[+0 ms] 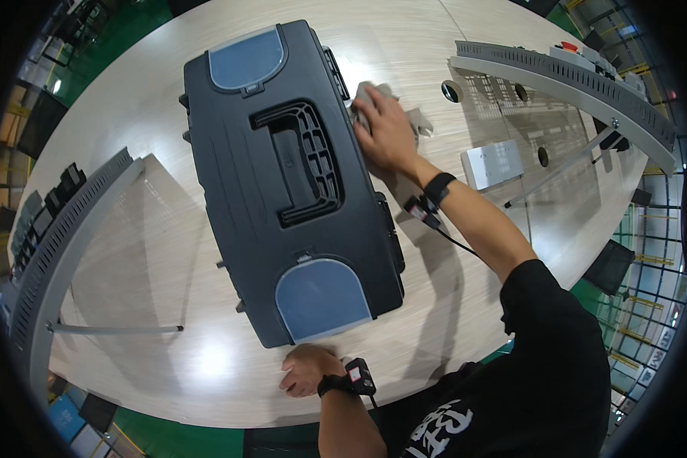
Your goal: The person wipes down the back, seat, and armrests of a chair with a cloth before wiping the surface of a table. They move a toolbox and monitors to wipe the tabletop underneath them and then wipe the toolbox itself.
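Note:
A black plastic toolbox [235, 143] with a recessed handle [315, 166] and two clear-lidded end compartments [323, 297] lies on the pale table. Beside its long, latched side, my right hand [383, 126] presses on a crumpled grey cloth [421, 121], fingers bent over it. My left hand [309, 369] rests by the table's near edge, just below the toolbox's near end. Its fingers are curled and nothing shows in it; the palm is hidden. Both wrists wear black straps with small cabled devices.
Slotted grey metal panels on legs stand at left [86, 223] and right [555, 74], bearing electrical parts and, on the right one, a red button [569, 46]. A white metal box [492, 164] lies between the toolbox and the right panel, near round holes [451, 91] in the table.

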Demonstrator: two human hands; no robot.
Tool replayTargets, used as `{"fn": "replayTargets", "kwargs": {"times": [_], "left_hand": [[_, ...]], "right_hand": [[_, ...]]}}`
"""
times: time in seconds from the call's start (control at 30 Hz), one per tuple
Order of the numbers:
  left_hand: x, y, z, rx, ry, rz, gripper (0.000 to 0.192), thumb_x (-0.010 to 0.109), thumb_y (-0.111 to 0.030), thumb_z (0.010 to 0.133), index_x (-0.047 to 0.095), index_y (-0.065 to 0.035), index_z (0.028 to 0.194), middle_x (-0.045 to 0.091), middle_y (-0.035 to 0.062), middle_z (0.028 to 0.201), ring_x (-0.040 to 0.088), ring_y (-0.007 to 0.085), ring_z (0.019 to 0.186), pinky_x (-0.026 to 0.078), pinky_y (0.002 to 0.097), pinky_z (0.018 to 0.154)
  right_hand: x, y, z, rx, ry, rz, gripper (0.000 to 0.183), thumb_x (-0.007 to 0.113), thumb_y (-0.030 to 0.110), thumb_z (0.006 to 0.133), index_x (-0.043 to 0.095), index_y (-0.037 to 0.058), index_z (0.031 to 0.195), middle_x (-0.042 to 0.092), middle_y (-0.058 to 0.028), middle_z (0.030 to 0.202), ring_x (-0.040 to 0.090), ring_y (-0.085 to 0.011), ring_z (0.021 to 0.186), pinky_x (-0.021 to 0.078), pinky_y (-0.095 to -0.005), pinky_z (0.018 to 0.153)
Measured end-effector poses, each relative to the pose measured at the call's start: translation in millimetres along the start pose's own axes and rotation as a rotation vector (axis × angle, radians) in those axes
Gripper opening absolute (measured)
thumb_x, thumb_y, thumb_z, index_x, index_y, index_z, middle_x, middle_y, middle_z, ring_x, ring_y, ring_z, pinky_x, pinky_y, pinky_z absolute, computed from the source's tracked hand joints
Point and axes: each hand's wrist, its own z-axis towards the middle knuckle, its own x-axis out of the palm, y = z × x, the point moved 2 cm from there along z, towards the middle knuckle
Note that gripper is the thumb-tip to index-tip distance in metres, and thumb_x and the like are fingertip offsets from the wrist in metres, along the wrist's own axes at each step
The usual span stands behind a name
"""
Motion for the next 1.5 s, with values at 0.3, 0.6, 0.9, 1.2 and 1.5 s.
{"fn": "replayTargets", "kwargs": {"times": [0.3, 0.6, 0.9, 1.2, 1.5], "left_hand": [[15, 7, -6, -0.071, -0.092, -0.036, 0.059, 0.043, -0.035, 0.09, 0.039, 0.0051, 0.134, 0.039, 0.0275, 0.137, 0.037, 0.0407, 0.128, 0.032, 0.0528, 0.103], [4, 7, -2, 0.009, -0.04, -0.106, 0.059, 0.044, -0.034, 0.09, 0.04, 0.0049, 0.134, 0.039, 0.0267, 0.136, 0.038, 0.04, 0.127, 0.032, 0.0524, 0.103], [-1, -8, -20, 0.175, 0.005, -0.187, 0.058, 0.045, -0.034, 0.09, 0.041, 0.0048, 0.133, 0.04, 0.026, 0.136, 0.039, 0.0394, 0.127, 0.033, 0.0519, 0.103], [-6, -21, -15, 0.172, -0.018, -0.247, 0.057, 0.046, -0.033, 0.09, 0.041, 0.0046, 0.133, 0.041, 0.0252, 0.135, 0.039, 0.0387, 0.126, 0.033, 0.0515, 0.103], [-12, -11, -15, 0.101, -0.179, -0.23, 0.056, 0.047, -0.033, 0.09, 0.042, 0.0044, 0.132, 0.042, 0.0244, 0.134, 0.04, 0.0381, 0.126, 0.034, 0.0511, 0.103]], "right_hand": [[10, -77, 77, 0.482, -0.056, -0.304, 0.046, 0.046, 0.035, 0.088, 0.056, 0.0031, 0.12, 0.05, -0.0237, 0.129, 0.049, -0.0437, 0.115, 0.037, -0.0487, 0.099], [27, -6, 66, 0.018, 0.09, 0.149, 0.045, 0.054, 0.029, 0.084, 0.053, 0.0059, 0.123, 0.049, -0.0217, 0.129, 0.05, -0.0366, 0.114, 0.0402, -0.0468, 0.099], [-61, -42, -48, 0.088, 0.266, -0.183, 0.051, 0.055, 0.029, 0.088, 0.046, 0.0052, 0.132, 0.035, -0.0285, 0.141, 0.039, -0.0451, 0.126, 0.0375, -0.0511, 0.103], [-64, -169, -29, 0.798, 0.057, -0.511, 0.06, 0.046, 0.033, 0.092, 0.034, -0.0022, 0.14, 0.037, -0.0337, 0.138, 0.04, -0.0477, 0.124, 0.0301, -0.051, 0.106], [-7, -32, 32, 0.179, 0.039, -0.012, 0.05, 0.056, 0.028, 0.086, 0.049, 0.0108, 0.132, 0.042, -0.0197, 0.139, 0.045, -0.038, 0.121, 0.0353, -0.047, 0.103]]}}
